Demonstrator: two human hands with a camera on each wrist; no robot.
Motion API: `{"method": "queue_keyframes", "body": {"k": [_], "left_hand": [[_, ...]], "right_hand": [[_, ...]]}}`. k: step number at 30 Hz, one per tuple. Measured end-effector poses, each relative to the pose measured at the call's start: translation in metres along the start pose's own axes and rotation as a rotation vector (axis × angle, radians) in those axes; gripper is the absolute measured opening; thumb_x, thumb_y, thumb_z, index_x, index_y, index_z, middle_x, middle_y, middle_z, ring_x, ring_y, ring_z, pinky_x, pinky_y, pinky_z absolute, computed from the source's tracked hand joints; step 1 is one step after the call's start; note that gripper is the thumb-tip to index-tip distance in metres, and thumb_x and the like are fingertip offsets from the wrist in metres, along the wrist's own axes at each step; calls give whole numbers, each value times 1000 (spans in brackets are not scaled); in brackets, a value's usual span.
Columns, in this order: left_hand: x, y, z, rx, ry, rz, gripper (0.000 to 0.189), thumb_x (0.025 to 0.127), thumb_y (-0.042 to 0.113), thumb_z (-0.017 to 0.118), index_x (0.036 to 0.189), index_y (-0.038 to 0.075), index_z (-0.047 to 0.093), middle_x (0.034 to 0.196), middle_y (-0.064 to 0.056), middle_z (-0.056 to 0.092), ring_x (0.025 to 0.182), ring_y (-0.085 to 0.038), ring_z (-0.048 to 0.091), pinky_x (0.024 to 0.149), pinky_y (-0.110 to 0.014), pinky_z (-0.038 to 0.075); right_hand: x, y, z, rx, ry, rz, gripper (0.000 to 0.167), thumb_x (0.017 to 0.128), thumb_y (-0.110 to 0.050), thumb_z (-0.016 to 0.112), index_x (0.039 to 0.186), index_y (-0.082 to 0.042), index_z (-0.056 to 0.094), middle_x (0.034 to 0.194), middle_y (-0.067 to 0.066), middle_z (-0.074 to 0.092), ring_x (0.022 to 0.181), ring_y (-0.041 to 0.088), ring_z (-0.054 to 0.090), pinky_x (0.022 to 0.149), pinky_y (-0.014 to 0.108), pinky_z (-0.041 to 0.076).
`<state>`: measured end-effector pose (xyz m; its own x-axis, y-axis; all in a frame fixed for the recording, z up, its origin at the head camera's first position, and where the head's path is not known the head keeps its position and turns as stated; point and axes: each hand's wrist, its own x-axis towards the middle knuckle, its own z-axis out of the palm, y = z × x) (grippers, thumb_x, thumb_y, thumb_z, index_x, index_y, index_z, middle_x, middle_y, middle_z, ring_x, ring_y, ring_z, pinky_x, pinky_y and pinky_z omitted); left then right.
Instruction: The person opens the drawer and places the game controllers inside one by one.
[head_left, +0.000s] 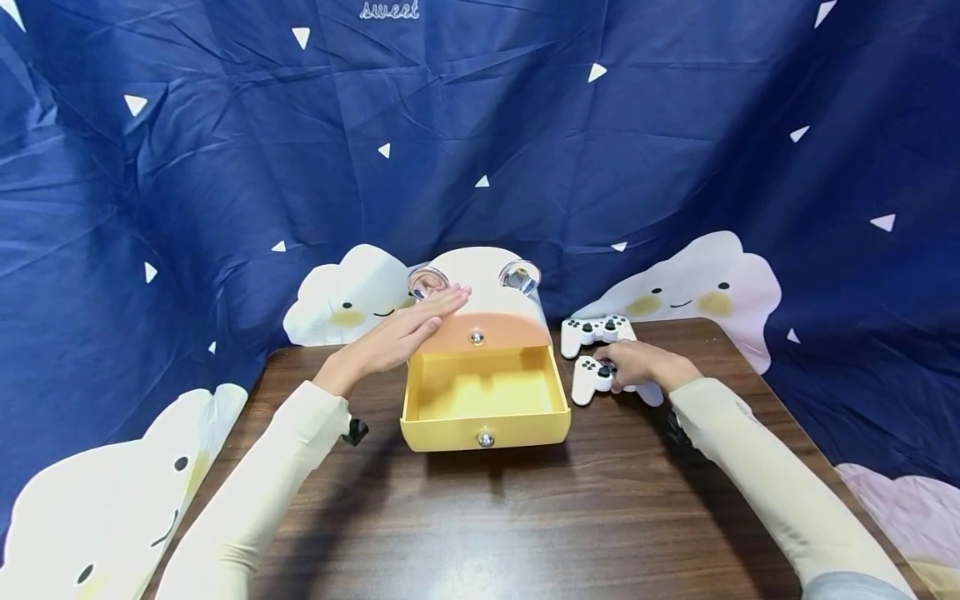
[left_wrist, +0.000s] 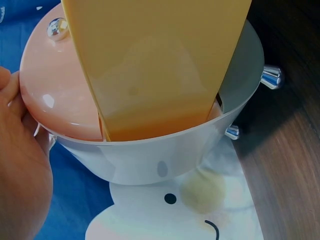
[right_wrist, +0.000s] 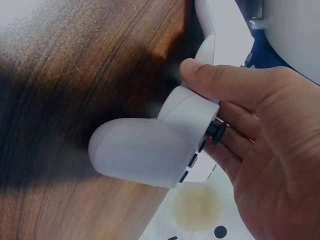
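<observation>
A small white cabinet with two round silver eye-like rings on top stands at the table's back. Its yellow lower drawer is pulled out and holds nothing; the orange upper drawer is closed. My left hand lies with straight fingers at the cabinet's upper front, beside the orange drawer in the left wrist view. To the right of the drawer, my right hand grips the middle of a white game controller, thumb on one side and fingers on the other. Behind it lies a second white game controller.
The brown wooden table extends in front of the cabinet. Behind it hangs a dark blue cloth printed with white triangles and smiling clouds, close to the cabinet's back.
</observation>
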<state>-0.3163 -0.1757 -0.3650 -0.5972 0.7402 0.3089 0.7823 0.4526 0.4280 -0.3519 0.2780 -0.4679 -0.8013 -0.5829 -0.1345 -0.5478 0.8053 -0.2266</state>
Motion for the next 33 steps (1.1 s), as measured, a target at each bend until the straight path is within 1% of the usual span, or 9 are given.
{"method": "queue_keyframes", "body": {"k": [1,4,8,11,16,22,30,33], "left_hand": [[0,0,0,-1,-1,0,50,118,27,32,168,24,35,177,8,27,165,-15,22,137,-38,17],[1,0,0,-2,0,0,50,118,27,32,168,25,35,176,10,27,165,-14,22,137,-38,17],[1,-1,0,1,1,5,50,118,27,32,168,27,34,176,13,26,165,-11,21,137,-36,17],[1,-1,0,10,-1,7,50,118,28,31,168,28,34,176,13,26,165,-10,21,137,-36,16],[0,0,0,16,-2,9,50,118,28,32,168,25,35,177,10,27,165,-13,22,137,-38,17],[0,0,-1,18,6,10,50,118,25,33,168,24,36,177,6,28,165,-16,23,137,-39,17],[0,-1,-1,41,0,14,50,118,26,32,168,26,34,176,12,26,165,-11,21,137,-36,18],[0,-1,-1,41,0,11,50,118,26,32,168,26,35,176,11,27,165,-12,22,137,-37,18]], "right_hand": [[0,0,0,-6,-6,1,55,68,-7,91,120,-1,74,92,4,71,83,19,59,81,41,55],[-1,1,0,-9,-8,17,59,68,-8,91,124,-2,73,98,6,73,87,20,62,84,41,56],[-1,2,1,-12,2,21,62,68,-8,91,126,-3,73,102,8,74,90,21,63,86,43,57],[-1,3,2,-28,1,10,60,68,-10,92,125,-3,75,100,6,75,87,19,63,85,43,57],[-1,1,2,-46,-5,13,58,68,-11,92,123,-5,77,95,3,75,82,17,61,82,42,57],[0,1,1,-59,12,14,60,68,-12,91,125,-4,78,97,5,77,83,18,62,84,44,58],[1,3,2,-73,-9,24,55,69,-12,91,122,-6,79,89,-1,73,78,16,57,77,41,55],[0,3,1,-71,-12,25,53,69,-14,92,120,-7,79,88,-1,72,77,16,56,76,42,55]]}}
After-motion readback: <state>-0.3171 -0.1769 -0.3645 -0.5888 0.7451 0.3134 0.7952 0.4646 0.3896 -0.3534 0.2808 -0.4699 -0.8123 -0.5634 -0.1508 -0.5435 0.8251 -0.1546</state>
